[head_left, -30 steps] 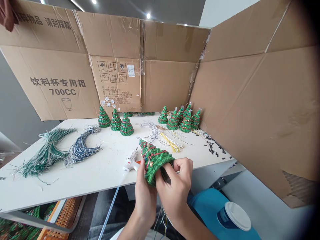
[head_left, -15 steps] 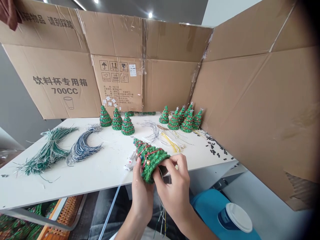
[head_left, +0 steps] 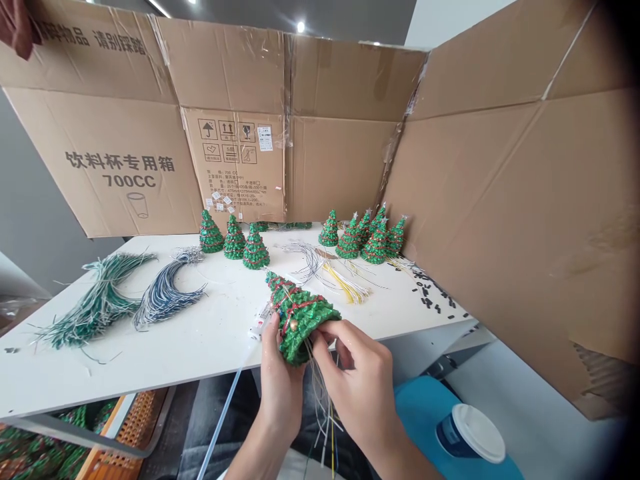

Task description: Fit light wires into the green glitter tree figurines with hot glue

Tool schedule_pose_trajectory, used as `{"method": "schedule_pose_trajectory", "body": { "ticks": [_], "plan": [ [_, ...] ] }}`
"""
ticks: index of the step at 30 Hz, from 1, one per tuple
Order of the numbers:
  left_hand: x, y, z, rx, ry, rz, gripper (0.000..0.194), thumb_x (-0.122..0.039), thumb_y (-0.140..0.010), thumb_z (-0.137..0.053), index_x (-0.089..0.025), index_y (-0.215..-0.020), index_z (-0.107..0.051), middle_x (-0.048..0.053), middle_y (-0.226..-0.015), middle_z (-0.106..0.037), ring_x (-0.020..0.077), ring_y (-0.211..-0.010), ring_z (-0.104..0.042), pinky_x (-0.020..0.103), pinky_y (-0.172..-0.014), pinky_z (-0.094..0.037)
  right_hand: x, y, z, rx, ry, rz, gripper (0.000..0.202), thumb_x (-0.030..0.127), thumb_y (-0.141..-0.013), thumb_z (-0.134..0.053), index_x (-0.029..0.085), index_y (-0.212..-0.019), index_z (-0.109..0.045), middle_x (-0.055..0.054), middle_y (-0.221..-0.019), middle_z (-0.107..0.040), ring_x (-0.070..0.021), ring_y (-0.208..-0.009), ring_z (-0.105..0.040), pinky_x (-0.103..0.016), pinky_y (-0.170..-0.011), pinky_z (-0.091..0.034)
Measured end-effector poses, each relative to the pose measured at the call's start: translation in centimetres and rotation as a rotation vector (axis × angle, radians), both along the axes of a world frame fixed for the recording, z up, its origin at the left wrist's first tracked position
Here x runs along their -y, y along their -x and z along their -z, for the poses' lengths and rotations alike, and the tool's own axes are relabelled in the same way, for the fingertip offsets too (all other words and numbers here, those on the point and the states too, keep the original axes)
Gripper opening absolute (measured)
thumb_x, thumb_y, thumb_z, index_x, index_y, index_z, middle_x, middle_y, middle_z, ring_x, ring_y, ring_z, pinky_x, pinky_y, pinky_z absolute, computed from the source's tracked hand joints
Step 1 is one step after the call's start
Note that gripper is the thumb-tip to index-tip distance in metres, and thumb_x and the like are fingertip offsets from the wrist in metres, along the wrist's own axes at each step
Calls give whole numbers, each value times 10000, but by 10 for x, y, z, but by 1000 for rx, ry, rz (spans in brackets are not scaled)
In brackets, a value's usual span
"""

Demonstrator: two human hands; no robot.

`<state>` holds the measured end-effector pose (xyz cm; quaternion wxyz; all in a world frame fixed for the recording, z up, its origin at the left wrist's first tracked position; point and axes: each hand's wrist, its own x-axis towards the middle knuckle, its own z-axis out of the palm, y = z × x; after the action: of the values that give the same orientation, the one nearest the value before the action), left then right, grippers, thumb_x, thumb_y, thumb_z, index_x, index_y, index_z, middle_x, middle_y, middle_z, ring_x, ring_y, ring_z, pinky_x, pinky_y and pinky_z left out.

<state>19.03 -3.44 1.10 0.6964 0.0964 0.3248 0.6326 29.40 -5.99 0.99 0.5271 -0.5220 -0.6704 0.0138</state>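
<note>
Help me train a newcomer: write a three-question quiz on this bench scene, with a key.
1. Choose: the left hand holds A) a white-lidded tub, B) a decorated tree, C) a cardboard panel.
2. True or false: the green-and-white bundle lies left of the blue-and-white bundle in the picture.
3. Where are the fingertips of the right hand?

Key: 1 B; 2 true; 3 at the tree's open base.

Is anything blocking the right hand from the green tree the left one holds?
Nothing visible blocks it: the right hand is at the open base of the green tree. Thin wires hang below that base, beside the hand.
</note>
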Motion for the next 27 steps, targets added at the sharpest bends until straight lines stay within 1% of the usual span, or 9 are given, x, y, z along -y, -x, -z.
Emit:
{"method": "schedule_pose_trajectory", "body": {
  "ticks": [2, 5, 7, 10, 15, 19, 21, 23, 27],
  "plan": [
    [0, 0, 0, -4, 5, 0, 302, -432, -1071, -676, -182, -1112, -839, 48, -973, -848, 195, -805, -768, 248, -680, -601, 1, -1, -3, -31, 34, 6, 211, 180, -1084, -659, 234, -899, -744, 11, -738, -677, -160, -625, -566, -308, -619, -432],
    [0, 0, 0, -18, 21, 6, 284, -434, -1044, -702, -186, -1075, -836, 34, -928, -829, 167, -736, -722, 224, -602, -555, 5, -4, -11, -139, 194, -71, 231, 262, -1093, -650, 237, -881, -739, 13, -707, -680, -164, -614, -570, -303, -610, -447],
    [0, -1, 0, -23, 17, 7, 275, -440, -1019, -731, -191, -1078, -830, 29, -930, -826, 160, -735, -712, 215, -601, -548, 8, -6, -17, -209, 294, -115, 248, 309, -1085, -658, 234, -859, -726, 3, -726, -717, -162, -619, -585, -295, -603, -457],
    [0, -2, 1, -29, 0, 8, 302, -456, -979, -775, -191, -1114, -829, 38, -976, -836, 171, -783, -729, 217, -624, -555, 10, -7, -22, -258, 354, -117, 267, 363, -1068, -681, 226, -842, -719, 4, -709, -700, -153, -593, -557, -286, -578, -439],
    [-1, -1, 1, -10, 4, 1, 281, -442, -974, -776, -184, -1069, -838, 44, -975, -837, 164, -740, -706, 228, -618, -559, 7, -10, -20, -436, 451, -251, 298, 454, -1084, -682, 210, -924, -744, -24, -776, -730, -191, -705, -688, -276, -651, -528],
    [-3, 4, 3, 32, 49, -21, 266, -397, -973, -780, -190, -1127, -844, 58, -1057, -843, 192, -847, -758, 257, -706, -620, 2, -11, -19, -440, 463, -310, 306, 449, -1118, -626, 204, -1008, -773, -6, -790, -665, -181, -718, -595, -275, -652, -480],
    [-3, 8, 5, 32, 66, -10, 350, -463, -989, -773, -187, -1193, -840, 74, -1104, -842, 211, -918, -778, 275, -773, -646, 1, -10, -18, -416, 454, -311, 290, 416, -1122, -613, 208, -999, -772, -1, -785, -647, -177, -709, -539, -277, -638, -447],
    [-3, 11, 7, 19, 52, 19, 457, -563, -989, -768, -184, -1234, -839, 88, -1115, -841, 227, -952, -792, 277, -782, -647, 1, -8, -18, -382, 432, -292, 252, 370, -1110, -625, 215, -959, -753, 2, -778, -642, -179, -710, -524, -279, -643, -442],
    [-4, 14, 8, 21, 9, 34, 556, -670, -936, -800, -176, -1189, -845, 100, -1023, -837, 277, -1007, -821, 293, -759, -647, 2, -3, -14, -311, 354, -246, 217, 312, -1086, -652, 232, -888, -691, 0, -781, -654, -191, -728, -581, -284, -688, -486]
  ]
}}
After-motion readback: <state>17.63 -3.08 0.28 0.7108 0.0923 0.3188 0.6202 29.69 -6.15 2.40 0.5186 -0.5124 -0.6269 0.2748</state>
